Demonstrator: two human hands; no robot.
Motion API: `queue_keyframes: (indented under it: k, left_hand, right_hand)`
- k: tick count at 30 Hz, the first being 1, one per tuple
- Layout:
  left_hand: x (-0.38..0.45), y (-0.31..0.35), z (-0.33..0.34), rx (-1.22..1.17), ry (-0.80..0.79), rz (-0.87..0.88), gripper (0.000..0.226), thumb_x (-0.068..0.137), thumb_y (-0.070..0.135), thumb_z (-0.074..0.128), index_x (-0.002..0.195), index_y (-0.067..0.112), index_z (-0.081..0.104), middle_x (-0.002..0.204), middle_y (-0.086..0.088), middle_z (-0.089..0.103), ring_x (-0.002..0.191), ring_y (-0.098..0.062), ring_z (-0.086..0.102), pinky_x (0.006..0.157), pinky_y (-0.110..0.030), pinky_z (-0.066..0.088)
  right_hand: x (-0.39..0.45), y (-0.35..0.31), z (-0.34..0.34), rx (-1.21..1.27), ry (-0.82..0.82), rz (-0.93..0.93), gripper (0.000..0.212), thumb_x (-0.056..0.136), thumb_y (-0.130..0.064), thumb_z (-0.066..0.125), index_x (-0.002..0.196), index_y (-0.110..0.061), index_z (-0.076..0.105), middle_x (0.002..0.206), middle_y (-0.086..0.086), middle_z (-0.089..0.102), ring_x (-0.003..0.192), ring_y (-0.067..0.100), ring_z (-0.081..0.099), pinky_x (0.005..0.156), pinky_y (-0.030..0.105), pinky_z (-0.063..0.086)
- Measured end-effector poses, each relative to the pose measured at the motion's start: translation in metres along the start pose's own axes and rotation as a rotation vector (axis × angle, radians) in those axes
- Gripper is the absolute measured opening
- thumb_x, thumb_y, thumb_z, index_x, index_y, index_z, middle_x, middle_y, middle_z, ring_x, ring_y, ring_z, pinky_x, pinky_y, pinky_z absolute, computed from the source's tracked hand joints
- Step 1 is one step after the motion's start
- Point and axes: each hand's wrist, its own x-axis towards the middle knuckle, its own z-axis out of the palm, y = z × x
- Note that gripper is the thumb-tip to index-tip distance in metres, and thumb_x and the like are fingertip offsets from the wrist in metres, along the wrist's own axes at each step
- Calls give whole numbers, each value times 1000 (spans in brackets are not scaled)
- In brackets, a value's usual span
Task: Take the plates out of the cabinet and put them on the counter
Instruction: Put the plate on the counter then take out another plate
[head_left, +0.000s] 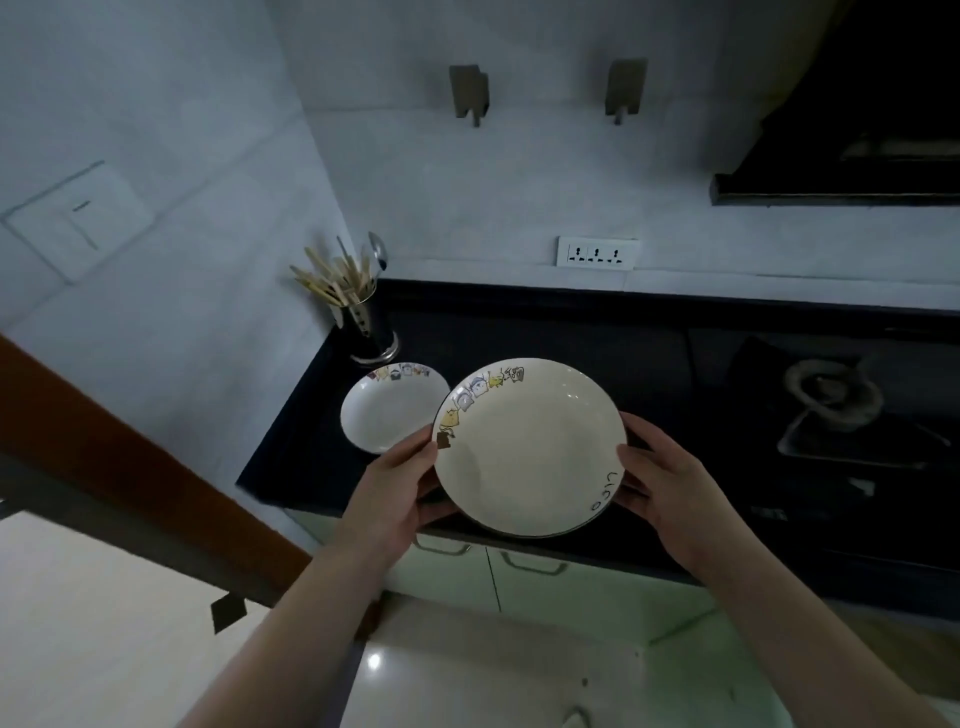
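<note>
Holding a large white plate (530, 447) between both hands, a person stands at the front edge of a dark bench (649, 332). The left hand (395, 488) has its grip closed on the plate's left rim, thumb on top beside a brown cartoon figure printed there, fingers tucked beneath. The right hand (662, 483) grips the right rim the same way, thumb lying near a bit of black lettering. The plate tilts slightly toward the camera, and whether its underside touches the bench cannot be told. A band of small cartoon figures runs along its upper left rim.

A smaller white plate (389, 408) with the same kind of printed figures lies flat on the bench just to the left, its right edge hidden behind the larger one. Behind it, in the corner by the wall, stands a metal utensil holder (371, 332) with chopsticks and a spoon. A white socket strip (597, 252) sits on the back wall, and a gas burner (831, 397) lies well off to the right. Pale cabinet doors (545, 582) with handles show below the bench.
</note>
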Motion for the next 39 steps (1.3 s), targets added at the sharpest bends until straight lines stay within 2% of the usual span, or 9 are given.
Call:
queue_keyframes:
  k: [8,12,17,21,24,27,30,33,39]
  left_hand:
    - [72,-18,2,87,-54,-83,26,101,21,54,117,33,71,119,-1,73,108,-22,69,79,-47,60]
    - [117,-27,-1,103,-47,-182,28,102,19,51,120,30,70,114,-1,74,100,-18,72,72,-44,61]
    - [169,-33,-5,128,-53,-248,26,100,19,56,122,28,67,108,1,76,94,-18,74,67,-41,62]
    - [206,-39,-5,195,-63,-296,31,98,16,59,128,23,65,109,-1,76,98,-19,73,71,-41,62]
    - [226,-48,-1,215,-63,-308,31,98,14,60,127,21,65,110,-2,76,95,-17,74,66,-36,61]
    - [240,-55,7,228,-44,-359,30,97,13,60,124,25,67,111,0,74,93,-16,73,62,-35,61]
    - [248,-60,17,240,-6,-408,30,97,12,59,122,27,66,111,1,72,89,-14,74,60,-35,60]
    - [252,-65,24,246,26,-432,32,97,11,59,124,27,65,116,-1,70,98,-18,70,63,-37,61]
    - [257,-69,36,264,73,-466,35,97,10,59,127,27,62,122,-1,64,104,-19,65,66,-39,62]
  right_hand:
    - [57,28,-11,10,80,138,38,96,-11,54,119,-40,63,107,7,73,100,22,71,72,28,59]
    - [86,42,-10,-16,188,205,40,95,-9,56,122,-37,62,104,6,74,97,21,72,81,39,58]
    - [113,51,-3,-26,297,225,41,95,-9,56,131,-28,57,110,9,72,100,21,71,84,40,59]
    - [132,63,-5,-16,419,277,42,95,-8,56,133,-27,55,114,11,69,101,25,70,87,47,58]
    - [142,73,-9,-5,478,344,44,95,-8,56,135,-25,53,115,10,68,100,25,69,87,47,58]
    - [151,79,-15,2,496,378,46,95,-8,57,137,-24,50,114,10,69,98,25,70,82,43,59]
    - [162,81,-23,-30,496,413,50,94,-7,58,140,-22,47,119,13,65,102,27,67,89,49,56]
    - [172,82,-31,-63,482,431,50,94,-8,57,141,-22,46,119,12,65,103,27,66,91,51,55]
    - [187,86,-46,-87,457,455,43,95,-8,56,134,-26,52,113,8,67,99,24,68,85,46,58]
